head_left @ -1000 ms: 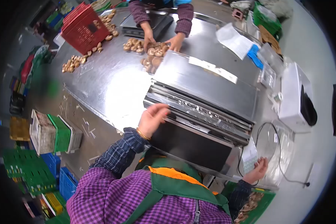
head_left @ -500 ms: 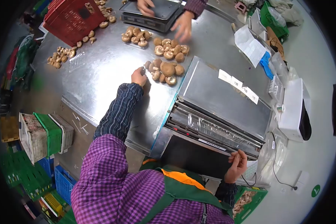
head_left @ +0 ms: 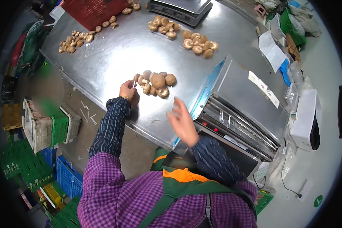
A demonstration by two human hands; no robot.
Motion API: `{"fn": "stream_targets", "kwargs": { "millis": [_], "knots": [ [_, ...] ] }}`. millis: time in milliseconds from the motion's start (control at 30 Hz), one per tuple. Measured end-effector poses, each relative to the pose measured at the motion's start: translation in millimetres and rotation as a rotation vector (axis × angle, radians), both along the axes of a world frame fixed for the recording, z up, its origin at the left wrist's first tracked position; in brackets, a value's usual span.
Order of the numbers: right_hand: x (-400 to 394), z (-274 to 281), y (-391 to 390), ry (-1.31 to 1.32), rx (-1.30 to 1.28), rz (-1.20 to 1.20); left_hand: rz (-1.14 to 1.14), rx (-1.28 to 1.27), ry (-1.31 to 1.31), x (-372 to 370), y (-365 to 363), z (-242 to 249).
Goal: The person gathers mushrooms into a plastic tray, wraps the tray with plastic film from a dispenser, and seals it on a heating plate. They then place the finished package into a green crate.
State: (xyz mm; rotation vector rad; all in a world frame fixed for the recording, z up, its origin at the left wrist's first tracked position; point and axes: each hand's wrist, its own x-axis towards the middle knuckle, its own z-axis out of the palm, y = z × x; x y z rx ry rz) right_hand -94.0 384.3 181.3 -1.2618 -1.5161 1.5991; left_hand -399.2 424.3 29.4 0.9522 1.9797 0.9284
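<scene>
A tray of brown mushrooms (head_left: 157,81) lies on the metal table, its clear edge hard to make out. At its left end my left hand (head_left: 128,90) is closed, fingertips pinching the tray's edge. My right hand (head_left: 182,121) is raised with fingers apart, below and right of the mushrooms, holding nothing. Farther back are two more mushroom groups, one (head_left: 163,26) by the scale and another (head_left: 200,43) to its right. The wrapping machine (head_left: 243,85) stands right of my right hand.
A metal scale (head_left: 180,9) and a red crate (head_left: 95,11) stand at the back. Loose mushrooms (head_left: 75,41) lie at the left. Crates (head_left: 38,127) stand on the floor at left, and a white box (head_left: 306,117) is at far right.
My left hand and the nearest mushroom tray have moved left, away from the other groups. My right hand has come from the machine's front toward the tray. The other person's hands have left the view.
</scene>
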Motion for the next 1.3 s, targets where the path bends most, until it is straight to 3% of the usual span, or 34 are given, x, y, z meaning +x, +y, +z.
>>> {"fn": "stream_targets", "kwargs": {
  "millis": [67, 133, 267, 400, 567, 667, 800, 900, 1000, 1100, 1167, 1200, 1300],
  "knots": [
    [-34.3, -42.7, 30.4, -0.202, 0.094, -0.04, 0.029, 0.0, -0.098, -4.6, -21.5, 11.1],
    [-57.2, -52.7, 49.6, -0.311, 0.008, -0.028, 0.015, -0.033, -0.113, -4.4, -36.6, 22.1],
    [-76.6, -76.2, 45.6, -0.363, 0.098, 0.015, 0.077, -0.034, -0.273, -4.5, -55.2, 23.9],
    [-72.0, -65.0, 34.3, -0.307, 0.188, -0.028, 0.045, 0.049, -0.257, -2.2, -71.3, 42.8],
    [-43.8, 1.3, 36.5, -0.171, 0.277, -0.096, 0.027, 0.252, -0.311, 26.9, -68.8, 140.2],
    [-6.8, 45.5, 43.6, -0.166, 0.448, -0.17, -0.085, 0.329, -0.252, 64.1, -49.1, 196.6],
    [71.6, 75.1, 53.9, -0.085, 0.428, -0.36, -0.239, 0.396, -0.282, 136.9, -11.9, 231.0],
    [149.7, 81.9, 59.8, -0.17, 0.537, -0.48, -0.395, 0.404, -0.31, 209.2, 19.2, 229.0],
    [225.5, 92.9, 59.8, -0.176, 0.458, -0.562, -0.561, 0.452, -0.259, 284.8, 49.6, 209.3],
    [295.0, 69.7, 61.5, -0.159, 0.43, -0.612, -0.67, 0.415, -0.174, 349.7, 63.1, 206.2],
    [324.2, 59.3, 59.0, -0.203, 0.339, -0.62, -0.74, 0.363, -0.074, 375.6, 65.6, 199.8],
    [333.5, 65.5, 55.9, -0.371, 0.273, -0.548, -0.748, 0.364, -0.074, 383.5, 64.5, 197.4],
    [350.2, 52.2, 43.7, -0.237, 0.264, -0.591, -0.818, 0.319, 0.089, 386.5, 55.5, 194.2]
  ]
}}
